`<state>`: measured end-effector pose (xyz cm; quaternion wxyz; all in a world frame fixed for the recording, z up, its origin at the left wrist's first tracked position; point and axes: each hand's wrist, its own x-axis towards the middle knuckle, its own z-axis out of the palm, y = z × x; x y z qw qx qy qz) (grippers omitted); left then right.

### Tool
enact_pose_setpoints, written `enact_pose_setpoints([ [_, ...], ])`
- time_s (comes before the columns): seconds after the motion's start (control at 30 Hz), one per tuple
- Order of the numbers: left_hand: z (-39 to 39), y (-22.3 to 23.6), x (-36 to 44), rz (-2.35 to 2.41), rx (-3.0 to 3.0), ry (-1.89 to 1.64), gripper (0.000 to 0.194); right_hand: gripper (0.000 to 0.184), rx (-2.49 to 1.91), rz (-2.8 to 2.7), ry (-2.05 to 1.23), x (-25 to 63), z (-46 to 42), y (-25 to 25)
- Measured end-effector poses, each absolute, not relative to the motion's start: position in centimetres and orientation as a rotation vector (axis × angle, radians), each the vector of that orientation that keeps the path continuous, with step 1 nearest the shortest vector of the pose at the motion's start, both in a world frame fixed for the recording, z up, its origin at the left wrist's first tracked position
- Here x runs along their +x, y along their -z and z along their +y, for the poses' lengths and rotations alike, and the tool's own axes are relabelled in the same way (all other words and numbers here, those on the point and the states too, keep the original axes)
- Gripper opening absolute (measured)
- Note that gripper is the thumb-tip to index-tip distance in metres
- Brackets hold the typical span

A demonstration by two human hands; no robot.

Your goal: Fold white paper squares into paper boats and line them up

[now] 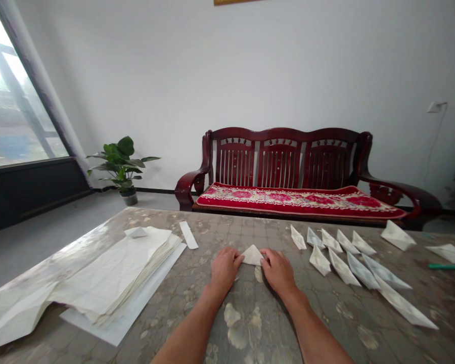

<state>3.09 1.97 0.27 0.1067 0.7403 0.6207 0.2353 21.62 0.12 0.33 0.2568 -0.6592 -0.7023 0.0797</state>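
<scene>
A small piece of white paper folded into a triangle (252,255) is between my hands at the middle of the table, its point facing away from me. My left hand (226,265) pinches its left corner between thumb and fingers. At the opposite corner, my right hand (277,269) grips the paper the same way. To the right, several folded paper boats (343,268) stand in rows. A stack of white paper sheets (117,273) lies to the left, with a small folded piece on top.
A narrow paper strip (188,235) lies beyond the stack. At the right edge is a green pen-like object (448,266). Past the patterned table (250,313) stands a dark red wooden bench (280,156) with a floral cushion. A potted plant (125,164) stands on the floor at left.
</scene>
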Motion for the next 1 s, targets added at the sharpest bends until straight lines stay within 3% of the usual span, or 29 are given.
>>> enact_pose_setpoints([
  [1.0, 1.5, -1.6, 3.7, 1.965, 2.196, -0.508, 0.012, 0.033, -1.891, -1.855, -0.185, 21.3, 0.2, -0.4],
])
